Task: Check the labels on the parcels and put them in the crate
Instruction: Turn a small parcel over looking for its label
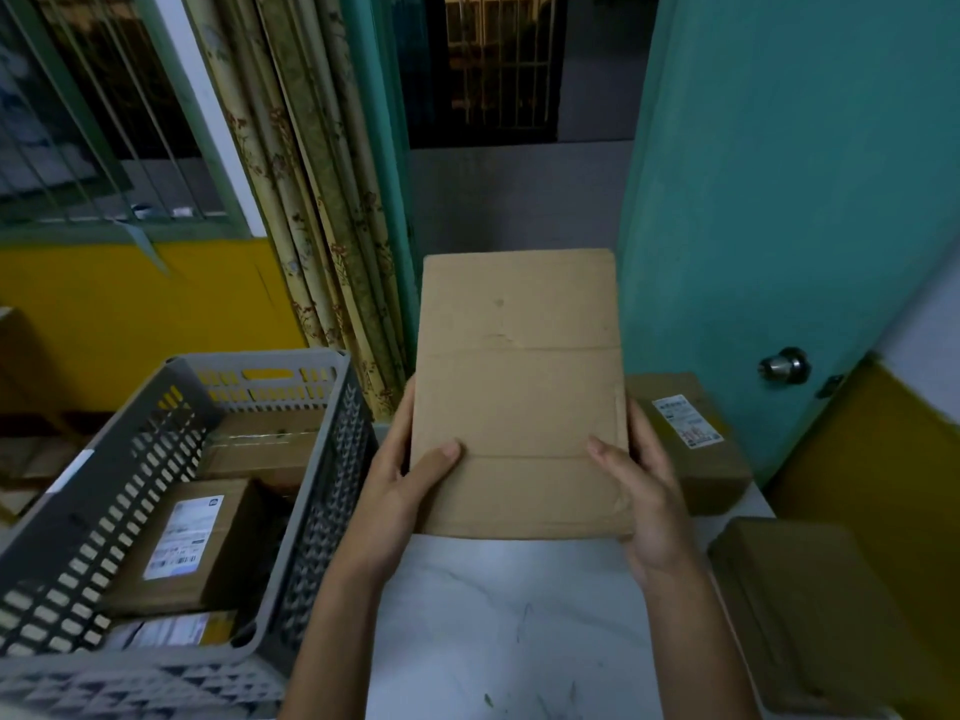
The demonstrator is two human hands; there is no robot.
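Note:
I hold a flat brown cardboard parcel [519, 387] up over the white table [509, 626], its plain face toward me with no label showing. My left hand [400, 491] grips its lower left edge, thumb on the front. My right hand [639, 491] grips the lower right edge the same way. The grey slotted crate [78, 511] stands to the left and holds several parcels, one with a white label [184, 537] facing up.
Two more parcels lie on the table's right side: one with a white label [685, 433] behind my right hand, one plain [810, 615] nearer me. A teal door [779, 200] with a knob stands behind, and curtains [322, 226] hang left of centre.

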